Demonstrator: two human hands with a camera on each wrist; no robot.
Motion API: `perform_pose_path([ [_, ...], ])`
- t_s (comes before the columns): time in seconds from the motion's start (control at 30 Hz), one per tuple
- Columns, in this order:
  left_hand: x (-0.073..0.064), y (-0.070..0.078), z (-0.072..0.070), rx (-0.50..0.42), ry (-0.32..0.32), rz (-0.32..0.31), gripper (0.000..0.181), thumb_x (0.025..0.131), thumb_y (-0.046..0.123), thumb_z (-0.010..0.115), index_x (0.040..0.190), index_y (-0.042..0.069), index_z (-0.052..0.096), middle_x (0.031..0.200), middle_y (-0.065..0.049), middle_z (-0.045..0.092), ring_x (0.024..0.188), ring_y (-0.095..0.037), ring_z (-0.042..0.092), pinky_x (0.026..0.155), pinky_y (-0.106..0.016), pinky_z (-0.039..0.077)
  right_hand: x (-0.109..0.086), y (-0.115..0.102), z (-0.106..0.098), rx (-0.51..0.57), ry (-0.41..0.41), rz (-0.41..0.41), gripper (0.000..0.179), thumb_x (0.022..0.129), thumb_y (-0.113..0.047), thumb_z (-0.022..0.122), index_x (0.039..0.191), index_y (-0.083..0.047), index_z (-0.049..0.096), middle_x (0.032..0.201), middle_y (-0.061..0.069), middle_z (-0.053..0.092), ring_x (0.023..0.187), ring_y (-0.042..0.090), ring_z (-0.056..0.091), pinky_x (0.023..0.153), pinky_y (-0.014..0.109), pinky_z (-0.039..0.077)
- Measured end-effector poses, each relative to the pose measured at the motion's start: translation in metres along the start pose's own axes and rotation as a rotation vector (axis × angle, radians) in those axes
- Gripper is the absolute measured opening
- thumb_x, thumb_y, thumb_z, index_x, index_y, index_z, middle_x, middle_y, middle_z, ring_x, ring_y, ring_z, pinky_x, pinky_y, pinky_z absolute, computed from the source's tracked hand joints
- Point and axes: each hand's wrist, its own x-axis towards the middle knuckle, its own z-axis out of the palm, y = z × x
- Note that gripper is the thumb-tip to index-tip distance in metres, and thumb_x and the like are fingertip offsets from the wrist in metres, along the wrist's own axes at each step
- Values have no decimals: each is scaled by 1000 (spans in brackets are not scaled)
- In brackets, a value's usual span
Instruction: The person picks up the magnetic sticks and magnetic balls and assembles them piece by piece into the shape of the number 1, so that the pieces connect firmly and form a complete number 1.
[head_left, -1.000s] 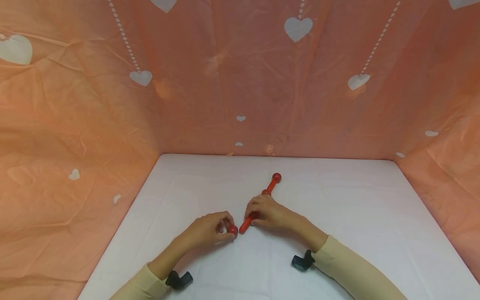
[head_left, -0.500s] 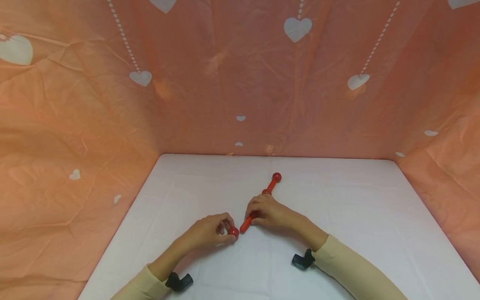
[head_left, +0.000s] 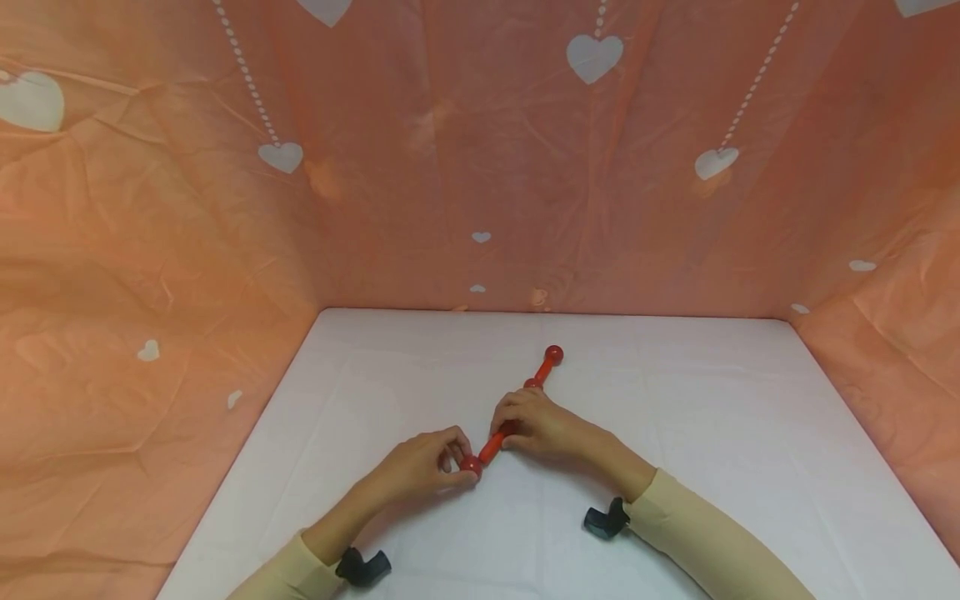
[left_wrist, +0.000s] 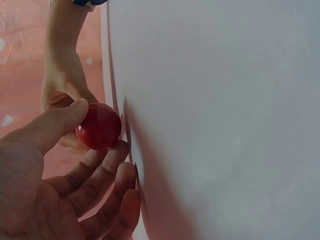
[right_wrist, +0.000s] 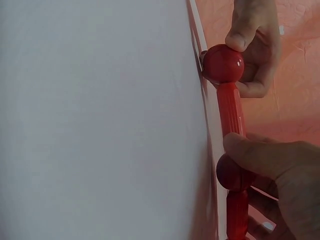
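Note:
A small glossy red ball is pinched between the thumb and fingers of my left hand, low over the white table. It sits right at the near end of a ridged red rod. My right hand grips that rod, thumb laid along it, beside a second red ball. From there the chain runs away up the table: another ball, a further red rod and an end ball. The right fingers cover the middle of the chain in the head view.
A white cloth covers the table. Orange sheeting with pale hearts encloses the back and both sides. Black wrist mounts are worn at both sleeves, close over the table.
My left hand has shifted slightly right with the ball, bringing it from a small gap up to the rod's near end. The right hand and the chain have stayed in place.

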Motion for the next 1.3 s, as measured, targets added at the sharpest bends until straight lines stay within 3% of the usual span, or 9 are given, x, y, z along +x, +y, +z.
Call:
perform_pose_path([
  [0.47, 3, 6, 6, 12, -9, 5, 30, 92, 42, 86, 106, 26, 65, 91, 18, 68, 77, -6, 55, 67, -29, 45, -6, 6, 1, 16, 15, -11, 19, 95, -16, 83, 113, -18, 77, 115, -4, 69, 116, 18, 60, 104, 42, 50],
  [0.67, 4, 8, 10, 22, -10, 9, 30, 91, 43, 87, 106, 27, 65, 89, 19, 67, 75, -6, 54, 65, -29, 44, -12, 4, -2, -17, 75, 82, 25, 93, -19, 86, 117, -19, 77, 125, 0, 66, 125, 22, 57, 109, 46, 50],
  [0.83, 5, 11, 12, 17, -22, 10, 31, 90, 43, 87, 106, 28, 65, 88, 20, 66, 73, -5, 54, 64, -28, 44, -19, 2, -3, -51, 147, 126, 30, 90, -20, 89, 118, -17, 76, 114, -1, 64, 114, 20, 59, 102, 41, 55],
  [0.97, 6, 16, 14, 11, -29, 20, 30, 90, 42, 87, 106, 28, 65, 87, 20, 66, 72, -5, 53, 64, -27, 43, -26, -2, -4, -28, 130, 199, 32, 92, -21, 87, 121, -18, 73, 110, -4, 67, 105, 16, 63, 95, 37, 59],
  [1.07, 8, 18, 18, 12, -36, 21, 31, 90, 44, 87, 105, 29, 65, 86, 21, 65, 72, -5, 52, 65, -27, 42, -31, -4, -4, -11, 110, 246, 35, 93, -20, 86, 125, -18, 71, 115, -3, 72, 106, 17, 66, 96, 41, 60],
  [1.3, 9, 25, 23, -7, -45, 26, 32, 89, 45, 88, 104, 29, 65, 85, 21, 65, 71, -5, 52, 64, -26, 42, -36, -4, -2, 42, 129, 284, 34, 93, -19, 86, 124, -20, 71, 108, -7, 70, 99, 15, 62, 90, 38, 59],
])
